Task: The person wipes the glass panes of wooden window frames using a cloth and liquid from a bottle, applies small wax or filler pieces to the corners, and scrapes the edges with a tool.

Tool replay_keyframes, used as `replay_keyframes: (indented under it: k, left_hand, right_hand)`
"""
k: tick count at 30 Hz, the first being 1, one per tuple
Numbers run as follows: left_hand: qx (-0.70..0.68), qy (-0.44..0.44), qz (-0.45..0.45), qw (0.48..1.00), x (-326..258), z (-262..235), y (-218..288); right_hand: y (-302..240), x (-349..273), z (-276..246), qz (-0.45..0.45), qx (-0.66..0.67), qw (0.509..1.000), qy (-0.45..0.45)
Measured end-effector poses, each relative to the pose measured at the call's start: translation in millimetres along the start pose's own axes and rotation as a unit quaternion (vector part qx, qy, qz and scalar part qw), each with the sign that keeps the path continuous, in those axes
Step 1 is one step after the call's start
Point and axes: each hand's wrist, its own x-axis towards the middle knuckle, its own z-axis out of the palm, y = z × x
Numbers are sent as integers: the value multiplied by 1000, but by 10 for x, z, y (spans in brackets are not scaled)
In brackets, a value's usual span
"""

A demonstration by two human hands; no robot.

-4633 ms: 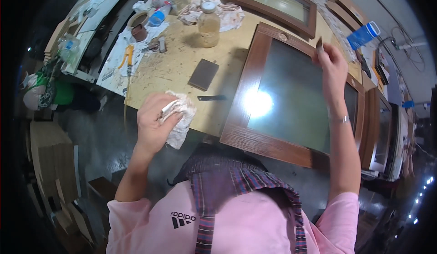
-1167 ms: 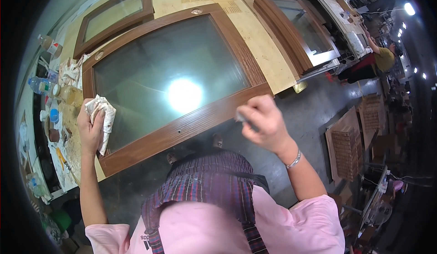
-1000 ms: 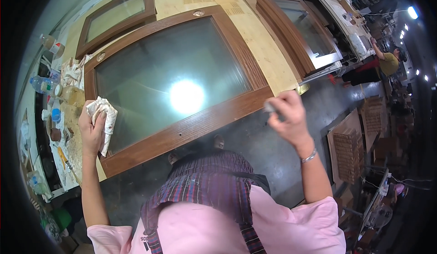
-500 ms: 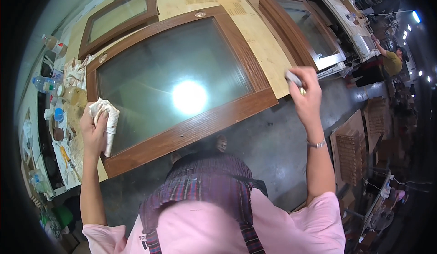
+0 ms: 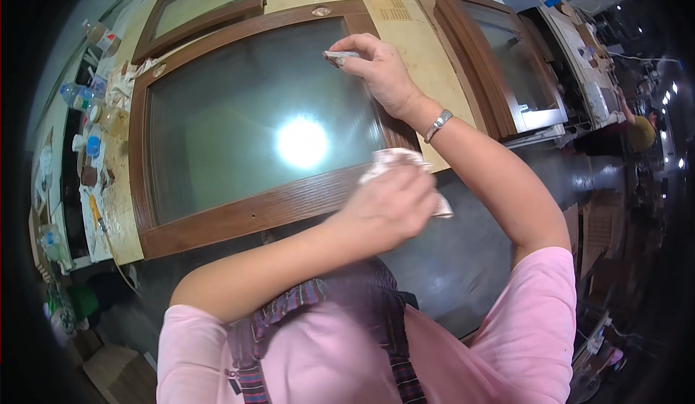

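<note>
A brown wooden door panel [image 5: 217, 223] with a large glass pane [image 5: 239, 114] lies on the bench before me; a lamp glares off the glass. My left hand [image 5: 394, 201] is closed around a stained white rag [image 5: 397, 159] at the panel's near right corner, slightly blurred. Above the upper right of the glass, my right hand [image 5: 380, 71] pinches a small whitish pad [image 5: 340, 57] stained brown between thumb and fingers. Whether that pad touches the frame or the glass, I cannot tell.
A smaller framed panel [image 5: 199, 13] lies behind, and another glazed one [image 5: 499, 64] rests to the right. Bottles, including a jar of yellowish liquid [image 5: 112, 119], line the left edge beside a yellow-handled brush [image 5: 95, 210]. Another person [image 5: 637, 132] stands far right.
My left hand swept with the rag from the panel's left side to its near right corner. My right hand moved left and away from me, from beside the bench to over the panel.
</note>
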Motion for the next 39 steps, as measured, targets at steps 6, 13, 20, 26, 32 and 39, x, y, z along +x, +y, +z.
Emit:
replay_keyframes:
  k: [6, 13, 20, 26, 32, 39]
  left_hand:
    - [56, 36, -21, 998, 8, 11, 104]
    - [38, 34, -103, 993, -315, -244, 22]
    - [57, 144, -120, 981, -479, -47, 80]
    - [88, 256, -211, 939, -1197, -505, 136]
    - [263, 290, -448, 804, -2504, -1574, 418]
    - [-73, 429, -557, 708, -2599, -2407, 612]
  right_hand:
    - [-41, 12, -42, -44, -95, 994, 9]
    - [55, 64, -156, -63, -90, 994, -21]
    - [-62, -16, -38, -26, -91, 994, -45]
    - [11, -101, -240, -19, -78, 996, -41]
    - [110, -6, -138, -6, -53, 997, -59]
    - [91, -19, -214, 13, -57, 998, -29]
